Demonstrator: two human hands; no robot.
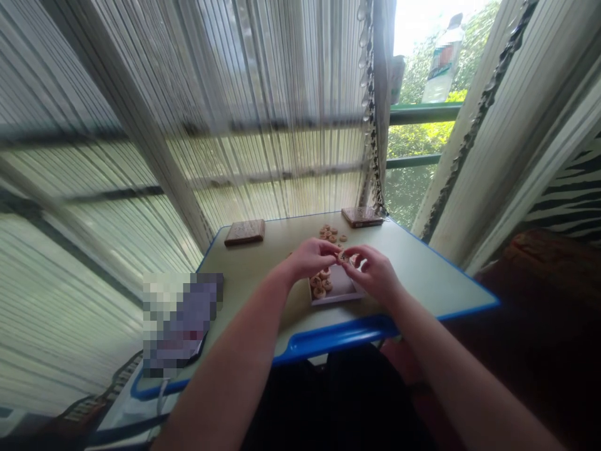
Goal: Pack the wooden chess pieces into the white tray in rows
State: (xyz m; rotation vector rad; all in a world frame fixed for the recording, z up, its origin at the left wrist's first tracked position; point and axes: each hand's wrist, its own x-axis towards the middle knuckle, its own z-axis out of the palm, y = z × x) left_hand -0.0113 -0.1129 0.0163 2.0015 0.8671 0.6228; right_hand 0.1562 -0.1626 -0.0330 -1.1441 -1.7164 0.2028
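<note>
Sheer pale curtains (263,94) back a light-green table with blue edging (422,275). Forearms reach far and inward from both sides; left hand (312,258) and right hand (374,270) come together, fingertips closed on one round, dark-marked wooden disc (343,257) above a shallow white box (345,287). Handling this disc seems the current step; moving it likely calls for one hand to loosen. Similar discs (320,292) lie in the box's left part.

The bare left hand (307,258) and right hand (377,269) partly hide the shallow pale box (337,302); I can't read the mark on that round tan wooden disc (343,257).
</note>
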